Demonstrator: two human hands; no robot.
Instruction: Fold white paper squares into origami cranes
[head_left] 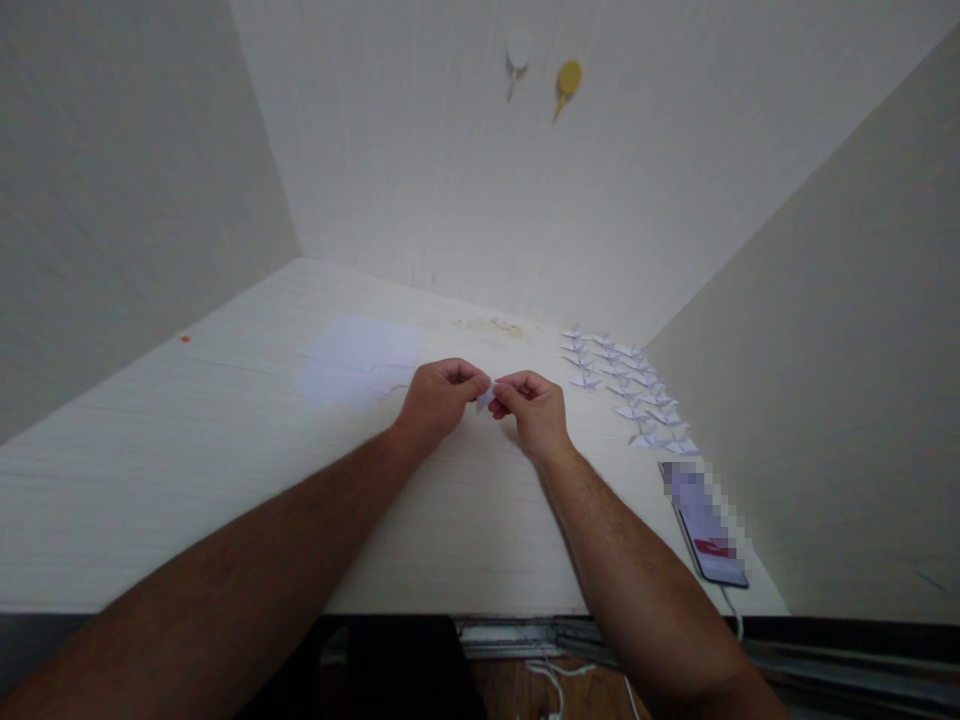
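Observation:
A small piece of folded white paper (484, 400) is pinched between my two hands above the middle of the table. My left hand (442, 398) grips it from the left with thumb and forefinger. On its other side, the fingertips of my right hand (532, 405) are closed on the same paper. Its exact folded shape is partly hidden by the fingers. Several folded paper cranes (630, 385) stand in rows to the right of my right hand. White paper sheets (356, 355) lie on the table to the left of my left hand.
A phone (705, 525) with a cable lies near the table's right front edge. Walls enclose the white table (187, 470) on three sides. A white hook (518, 50) and a yellow hook (569, 78) are on the back wall. White cables (555, 685) lie on the floor below.

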